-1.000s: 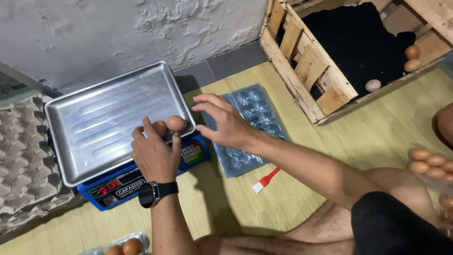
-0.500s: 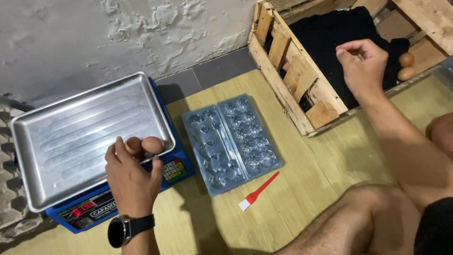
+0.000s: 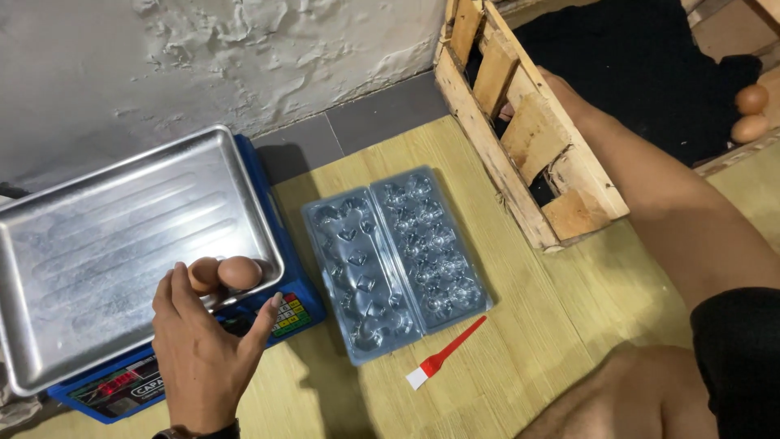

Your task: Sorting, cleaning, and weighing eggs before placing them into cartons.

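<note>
A: What sits at the left?
B: A blue weighing scale (image 3: 296,305) with a steel tray (image 3: 106,244) on top; two brown eggs (image 3: 223,274) lie side by side at the tray's near right corner.

A: And the left hand (image 3: 203,358)?
B: It rests at the scale's near edge; its fingers (image 3: 172,280) curl loosely round the eggs, touching them, thumb spread to the right over the keypad.

A: Further right?
B: An opened clear plastic egg carton (image 3: 398,260) lies flat on the yellow mat (image 3: 520,358), just beside the scale; a small red brush (image 3: 445,353) lies near its near right corner.

A: The right hand (image 3: 561,85)?
B: It reaches far right into a wooden crate (image 3: 520,154) lined with black cloth; the slats hide its fingers, so I cannot tell whether they are open or closed; two more eggs (image 3: 749,114) lie at the crate's right edge.
</note>
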